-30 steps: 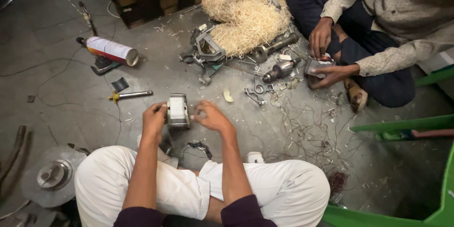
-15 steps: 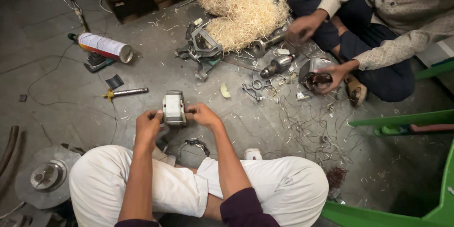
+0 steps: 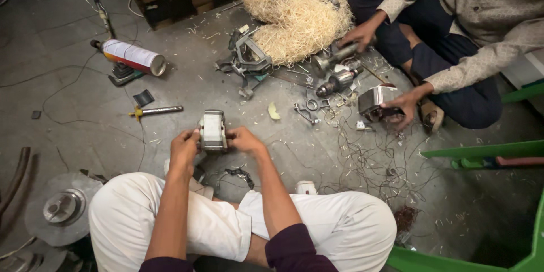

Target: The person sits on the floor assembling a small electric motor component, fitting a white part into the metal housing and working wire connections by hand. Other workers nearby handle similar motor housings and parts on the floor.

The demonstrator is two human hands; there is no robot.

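I sit cross-legged on a grey floor and hold a small grey metal motor core (image 3: pixel 213 130) between both hands above my knees. My left hand (image 3: pixel 184 147) grips its left side and my right hand (image 3: pixel 245 139) grips its right side. Below it on the floor lies a dark tangle of wire and a clip (image 3: pixel 241 175). A white cap-like piece (image 3: pixel 306 187) rests by my right knee.
Opposite me a seated person holds a motor block (image 3: pixel 375 102) in one hand and reaches for a metal part (image 3: pixel 335 56) by a straw heap (image 3: pixel 300 11). A spray can (image 3: pixel 135 56), screwdriver (image 3: pixel 156 111), metal frame (image 3: pixel 246 56), loose wires (image 3: pixel 374 158), a disc (image 3: pixel 59 207) and green furniture (image 3: pixel 487 153) surround us.
My hands keep hold of the motor core and have barely moved. The other person's hand has gone from the block up to the metal part by the straw.
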